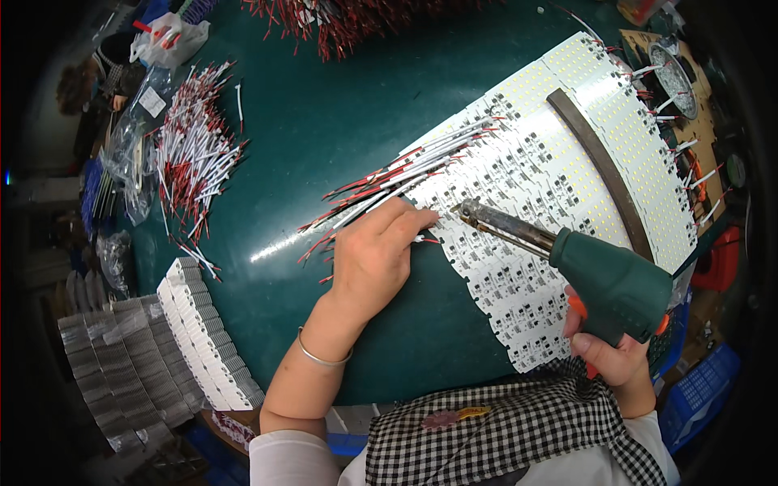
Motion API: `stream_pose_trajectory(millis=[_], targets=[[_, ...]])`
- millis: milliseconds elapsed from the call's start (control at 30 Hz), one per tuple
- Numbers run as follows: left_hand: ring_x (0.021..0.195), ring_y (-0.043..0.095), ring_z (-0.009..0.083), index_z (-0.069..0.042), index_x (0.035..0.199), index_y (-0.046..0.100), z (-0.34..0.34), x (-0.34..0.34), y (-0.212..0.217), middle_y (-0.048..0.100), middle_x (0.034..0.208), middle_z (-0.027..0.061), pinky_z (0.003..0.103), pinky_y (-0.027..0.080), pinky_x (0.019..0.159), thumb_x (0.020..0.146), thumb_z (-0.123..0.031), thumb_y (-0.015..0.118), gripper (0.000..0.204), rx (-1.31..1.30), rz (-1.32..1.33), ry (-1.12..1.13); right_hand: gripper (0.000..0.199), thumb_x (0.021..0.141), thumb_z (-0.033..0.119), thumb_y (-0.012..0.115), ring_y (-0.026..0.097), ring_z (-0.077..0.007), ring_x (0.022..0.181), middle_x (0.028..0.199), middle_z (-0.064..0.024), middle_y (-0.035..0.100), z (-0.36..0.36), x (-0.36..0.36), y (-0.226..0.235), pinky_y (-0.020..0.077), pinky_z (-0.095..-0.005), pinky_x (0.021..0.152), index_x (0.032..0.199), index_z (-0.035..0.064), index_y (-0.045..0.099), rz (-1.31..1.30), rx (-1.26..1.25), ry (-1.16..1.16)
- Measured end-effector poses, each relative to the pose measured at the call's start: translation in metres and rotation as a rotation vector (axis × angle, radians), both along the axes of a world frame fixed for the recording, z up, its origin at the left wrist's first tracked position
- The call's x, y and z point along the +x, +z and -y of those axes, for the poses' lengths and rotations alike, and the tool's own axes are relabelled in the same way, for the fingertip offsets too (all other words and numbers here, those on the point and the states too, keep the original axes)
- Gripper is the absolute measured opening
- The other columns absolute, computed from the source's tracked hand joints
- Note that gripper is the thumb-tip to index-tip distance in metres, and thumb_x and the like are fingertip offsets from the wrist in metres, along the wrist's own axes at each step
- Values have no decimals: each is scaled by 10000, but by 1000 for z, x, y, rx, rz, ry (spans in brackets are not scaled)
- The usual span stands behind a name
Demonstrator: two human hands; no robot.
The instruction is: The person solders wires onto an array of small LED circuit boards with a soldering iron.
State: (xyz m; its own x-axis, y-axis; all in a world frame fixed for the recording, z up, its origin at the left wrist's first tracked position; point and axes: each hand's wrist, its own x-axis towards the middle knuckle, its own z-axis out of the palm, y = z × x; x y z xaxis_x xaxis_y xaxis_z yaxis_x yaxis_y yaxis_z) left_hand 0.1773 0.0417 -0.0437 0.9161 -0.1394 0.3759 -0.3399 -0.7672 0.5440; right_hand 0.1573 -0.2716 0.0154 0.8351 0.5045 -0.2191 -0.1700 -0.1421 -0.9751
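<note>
My right hand (pixel 614 358) is wrapped round the grip of a dark green soldering gun (pixel 609 274) with an orange-red trigger. Its metal tip points left, down at the edge of white LED circuit boards (pixel 504 285), laid side by side in a slanted sheet. Close to that tip, my left hand (pixel 374 253) pinches a thin wire at the board edge; the fingers hide most of it. A bundle of white and red wires (pixel 397 172) lies just beyond the left hand, partly across the boards. A curved dark bar (pixel 601 168) rests on top of the boards.
On the left lies a pile of red and white wires (pixel 193 150), with stacked white strips (pixel 203 336) nearer me. More red wires (pixel 356 20) are heaped at the far edge. A round metal dish (pixel 673 79) stands at far right, and a blue crate (pixel 703 387) sits lower right.
</note>
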Motion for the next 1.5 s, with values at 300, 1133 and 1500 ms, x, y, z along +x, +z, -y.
stream_pose_trajectory(millis=[300,1133,1500], targets=[[645,625,213,-38,892,701,-2,0,-2,621,754,79,298,496,549,611,167,569,372,38,14,-49,183,701,-18,653,634,-142,682,775,-80,655,-23,4,5,522,-267,629,884,-22,647,-157,-55,-164],[634,607,235,-47,948,671,10,-7,12,603,794,78,333,491,535,599,104,612,384,241,52,-22,673,678,52,696,611,-220,702,1171,-229,569,-8,-1,23,513,-260,465,1287,-77,441,-90,19,-398],[651,594,239,-8,1103,637,19,-5,59,553,809,84,349,478,518,764,23,647,340,124,-103,123,575,669,3,688,601,-191,742,1051,-180,631,-9,4,42,501,-299,649,1219,-70,537,-5,123,-554]])
